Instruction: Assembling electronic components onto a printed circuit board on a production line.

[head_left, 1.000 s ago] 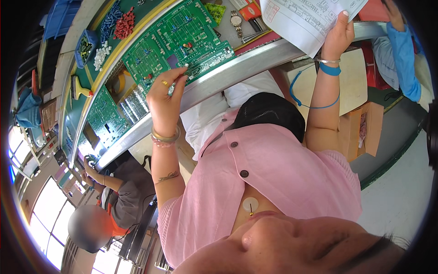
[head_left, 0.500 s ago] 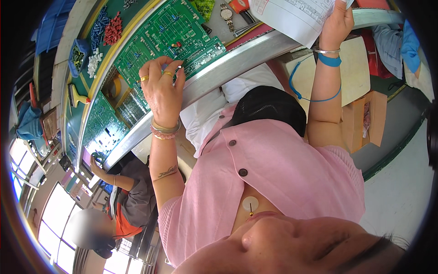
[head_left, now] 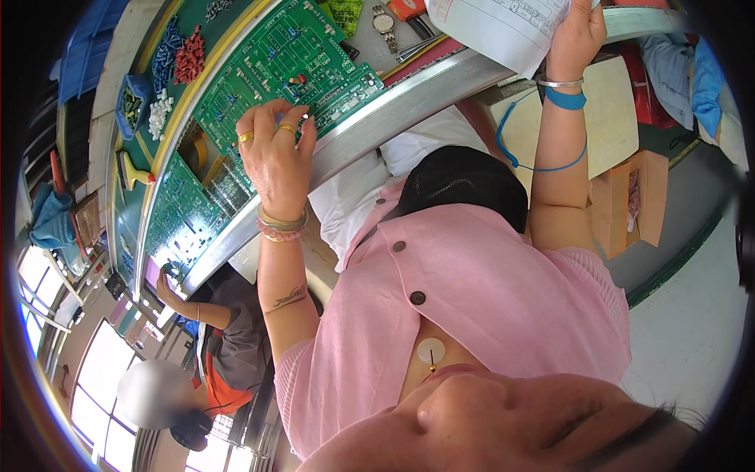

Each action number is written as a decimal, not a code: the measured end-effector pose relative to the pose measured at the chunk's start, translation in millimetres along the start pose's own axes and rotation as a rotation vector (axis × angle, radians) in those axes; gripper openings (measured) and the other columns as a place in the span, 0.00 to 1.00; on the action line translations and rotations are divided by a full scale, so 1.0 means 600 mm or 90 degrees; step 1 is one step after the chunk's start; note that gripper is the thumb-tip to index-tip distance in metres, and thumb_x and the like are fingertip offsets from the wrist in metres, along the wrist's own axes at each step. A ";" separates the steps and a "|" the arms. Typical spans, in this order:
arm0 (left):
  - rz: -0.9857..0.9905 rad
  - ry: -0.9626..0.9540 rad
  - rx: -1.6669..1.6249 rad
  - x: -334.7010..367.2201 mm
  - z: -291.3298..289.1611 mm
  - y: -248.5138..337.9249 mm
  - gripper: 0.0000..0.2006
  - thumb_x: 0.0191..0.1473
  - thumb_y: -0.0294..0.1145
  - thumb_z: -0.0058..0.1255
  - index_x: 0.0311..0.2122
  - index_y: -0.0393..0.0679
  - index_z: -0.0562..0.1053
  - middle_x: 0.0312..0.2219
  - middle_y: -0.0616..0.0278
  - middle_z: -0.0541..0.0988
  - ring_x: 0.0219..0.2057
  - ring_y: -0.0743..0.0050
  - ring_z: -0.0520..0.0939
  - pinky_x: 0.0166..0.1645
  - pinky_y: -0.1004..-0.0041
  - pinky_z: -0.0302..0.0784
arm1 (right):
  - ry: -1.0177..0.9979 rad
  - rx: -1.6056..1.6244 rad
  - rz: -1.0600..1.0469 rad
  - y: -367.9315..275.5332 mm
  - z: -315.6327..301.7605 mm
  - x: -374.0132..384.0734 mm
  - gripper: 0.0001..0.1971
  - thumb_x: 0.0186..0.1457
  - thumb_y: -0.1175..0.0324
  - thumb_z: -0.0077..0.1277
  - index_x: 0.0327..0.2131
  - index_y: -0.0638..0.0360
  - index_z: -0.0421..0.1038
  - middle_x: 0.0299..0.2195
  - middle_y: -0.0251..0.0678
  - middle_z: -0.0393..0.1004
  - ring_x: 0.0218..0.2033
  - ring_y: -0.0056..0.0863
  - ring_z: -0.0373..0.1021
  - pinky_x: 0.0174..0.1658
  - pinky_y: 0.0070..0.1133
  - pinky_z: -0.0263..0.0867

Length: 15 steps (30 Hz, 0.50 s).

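My left hand (head_left: pixel 275 153) is over the near edge of a large green circuit board (head_left: pixel 259 75), fingers curled and thumb close to the index fingertip. Between those tips a small white part (head_left: pixel 305 116) shows; its kind is too small to make out. Just beyond the fingers, a red component (head_left: pixel 298 79) stands on the board among blue ones. My right hand (head_left: pixel 576 43) is closed on the edge of a printed white paper sheet (head_left: pixel 503 27), lifted over the metal rail. A blue wrist strap with its cord (head_left: pixel 566 99) circles my right wrist.
Piles of red parts (head_left: pixel 189 59), blue parts (head_left: pixel 166 51) and white parts (head_left: pixel 160 114) lie beyond the board. A metal rail (head_left: pixel 409 110) edges the bench. A wristwatch (head_left: pixel 384 27) lies at the back. Another person's hand (head_left: pixel 167 289) is at a second board (head_left: pixel 185 212) on the left.
The view has shifted slightly. My left hand keeps its curled pose over the board, and my right hand still holds the paper, now a little higher in the picture.
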<state>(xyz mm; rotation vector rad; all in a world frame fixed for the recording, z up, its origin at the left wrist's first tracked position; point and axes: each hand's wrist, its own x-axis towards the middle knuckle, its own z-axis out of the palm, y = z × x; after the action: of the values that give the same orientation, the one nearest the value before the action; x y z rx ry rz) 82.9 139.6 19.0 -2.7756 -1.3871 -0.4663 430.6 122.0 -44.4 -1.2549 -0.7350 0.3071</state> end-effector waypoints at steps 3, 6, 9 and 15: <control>-0.010 -0.016 0.012 0.004 -0.002 0.000 0.09 0.37 0.27 0.58 0.29 0.45 0.76 0.32 0.67 0.74 0.38 0.62 0.70 0.40 0.66 0.66 | 0.070 -0.010 0.002 0.014 -0.010 0.004 0.15 0.57 0.59 0.45 0.27 0.63 0.68 0.24 0.26 0.69 0.25 0.13 0.59 0.31 0.15 0.58; -0.001 -0.026 0.016 0.009 0.002 -0.003 0.09 0.38 0.28 0.58 0.30 0.45 0.76 0.31 0.66 0.74 0.38 0.62 0.70 0.40 0.66 0.66 | 0.005 -0.044 -0.007 0.000 -0.002 0.002 0.23 0.61 0.59 0.36 0.44 0.75 0.65 0.38 0.36 0.70 0.38 0.20 0.64 0.43 0.16 0.59; 0.017 -0.022 0.016 0.012 0.001 -0.003 0.09 0.39 0.28 0.57 0.31 0.45 0.76 0.31 0.65 0.73 0.37 0.62 0.70 0.39 0.66 0.67 | 0.032 0.004 -0.042 -0.001 0.011 0.004 0.18 0.59 0.62 0.42 0.40 0.72 0.67 0.35 0.37 0.72 0.36 0.25 0.67 0.42 0.18 0.61; -0.017 0.047 -0.017 -0.005 -0.039 -0.041 0.08 0.40 0.29 0.57 0.31 0.46 0.76 0.30 0.64 0.75 0.34 0.61 0.72 0.37 0.67 0.69 | 0.085 -0.116 -0.006 -0.007 0.010 -0.001 0.19 0.58 0.57 0.42 0.27 0.67 0.68 0.24 0.28 0.68 0.26 0.16 0.57 0.31 0.18 0.58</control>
<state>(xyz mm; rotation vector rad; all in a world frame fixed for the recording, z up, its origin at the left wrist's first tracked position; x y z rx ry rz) 55.8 149.4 37.3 -2.7335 -1.4155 -0.5855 425.1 124.9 -39.9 -1.4299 -0.6642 0.1492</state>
